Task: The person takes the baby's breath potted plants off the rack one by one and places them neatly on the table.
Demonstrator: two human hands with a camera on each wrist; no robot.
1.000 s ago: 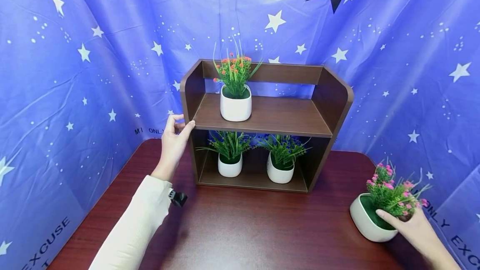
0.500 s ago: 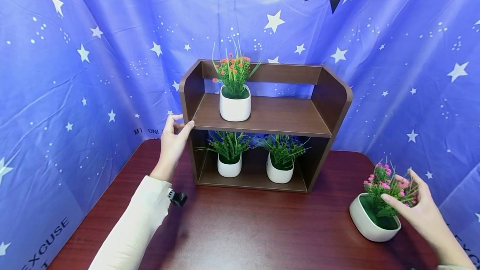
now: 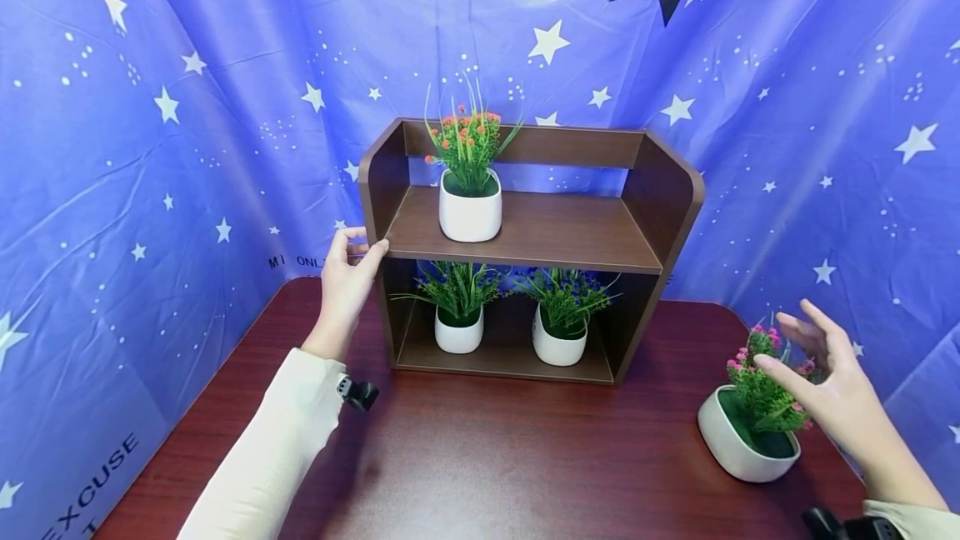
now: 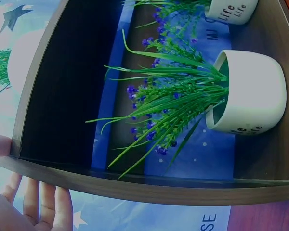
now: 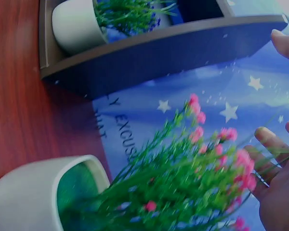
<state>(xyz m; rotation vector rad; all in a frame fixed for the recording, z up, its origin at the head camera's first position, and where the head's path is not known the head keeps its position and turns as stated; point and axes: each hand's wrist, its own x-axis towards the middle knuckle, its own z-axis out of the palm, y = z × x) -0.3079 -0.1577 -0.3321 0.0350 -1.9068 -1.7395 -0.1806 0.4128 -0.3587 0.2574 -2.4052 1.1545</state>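
My left hand (image 3: 348,286) holds the left side panel of a brown two-tier shelf (image 3: 525,227), thumb at the front edge, fingers on the outer side. In the left wrist view the thumb and fingers (image 4: 47,204) straddle that panel. My right hand (image 3: 836,386) is spread beside and above a potted plant with pink flowers (image 3: 746,440), which stands on the table. It grips nothing, though the right wrist view shows its fingers close to the pink blossoms (image 5: 243,168). A potted plant with orange flowers (image 3: 471,207) stands on the upper tier, left of middle.
Two potted plants with blue flowers stand on the lower tier, a left one (image 3: 460,332) and a right one (image 3: 561,344). The dark red table (image 3: 480,457) carries the shelf. A blue star-patterned curtain (image 3: 247,148) hangs behind and at both sides.
My right hand has let go of the pink-flowered pot and risen up along its flowers, fingers spreading. The pot stays in nearly the same place. My left hand stays on the shelf.
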